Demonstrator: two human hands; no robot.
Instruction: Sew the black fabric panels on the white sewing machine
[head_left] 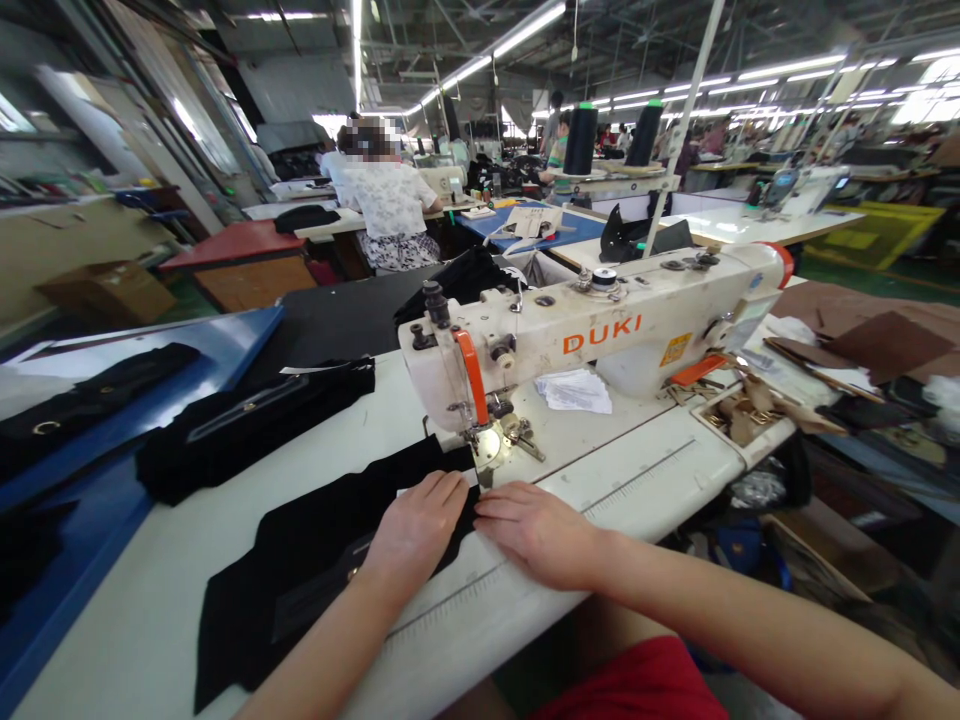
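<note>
A black fabric piece (292,545) lies across the white sewing table, its far right end beside the needle area of a white sewing machine (540,335) marked DUKI. My left hand (420,525) bears down on this fabric, fingers together and closed on it, with a small white strip (469,477) showing by the fingertips. My right hand (536,530) has its fingers closed at the fabric's right edge, just in front of the needle plate (489,447). Its thumb is hidden. A small gold-coloured metal fitting (352,573) shows on the fabric near my left wrist.
More black pieces (247,425) rest to the left, some on a blue surface (217,375). White paper slips (574,391) lie under the machine arm. A small parts tray (742,415) sits at the right. Ahead, a person (386,205) sits at another table.
</note>
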